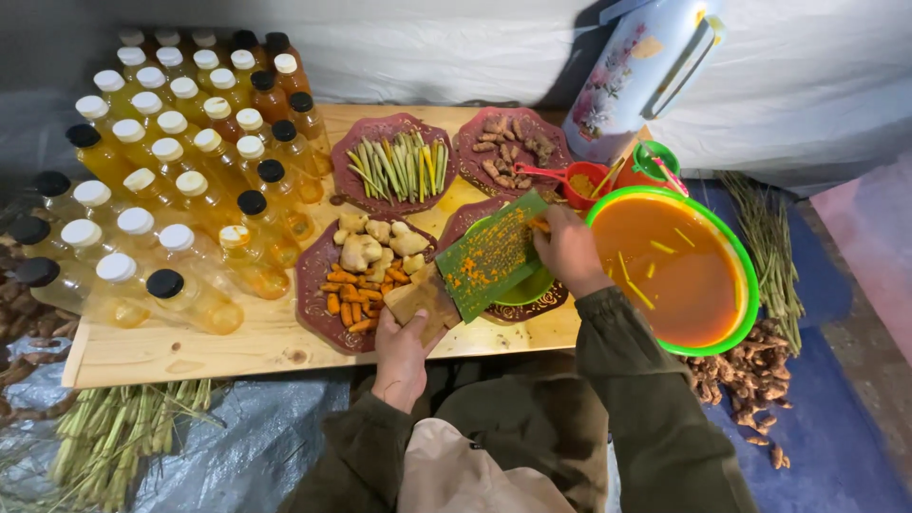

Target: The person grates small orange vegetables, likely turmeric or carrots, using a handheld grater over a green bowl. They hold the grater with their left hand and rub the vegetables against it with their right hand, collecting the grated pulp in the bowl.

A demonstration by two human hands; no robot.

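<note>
- The left hand (404,353) is clamped around the wooden handle end of the green grater (491,255), fingers wrapped shut on it, holding the board tilted so its far end slopes up and away from the person.
- That tilt sets the grater right over the small green bowl (529,287), which sits on a dark red plate (532,306); orange shreds cling all over the grater's face, and the slope looks meant to send them down into the bowl.
- The right hand (570,252) is at the grater's upper end, fingers pinched closed on a small orange piece of root (540,225) pressed against the surface.
- Just left of the grater, a plate of ginger and turmeric (366,271) lies within easy reach of the left hand.
- Beyond the grater sit a plate of lemongrass stalks (397,168) and a plate of small brown roots (508,144).
- Right of the grater, touching distance from the right wrist, stands a wide green-rimmed basin of orange liquid (679,271), crowding that side.
- A red scoop (575,180) and a floral jug (632,76) stand behind the basin.
- Far left of the grater, rows of capped bottles of yellow liquid (171,180) fill the wooden board (237,347).
- Loose roots (750,380) and bundled stalks (123,427) lie on the sheeting around.
</note>
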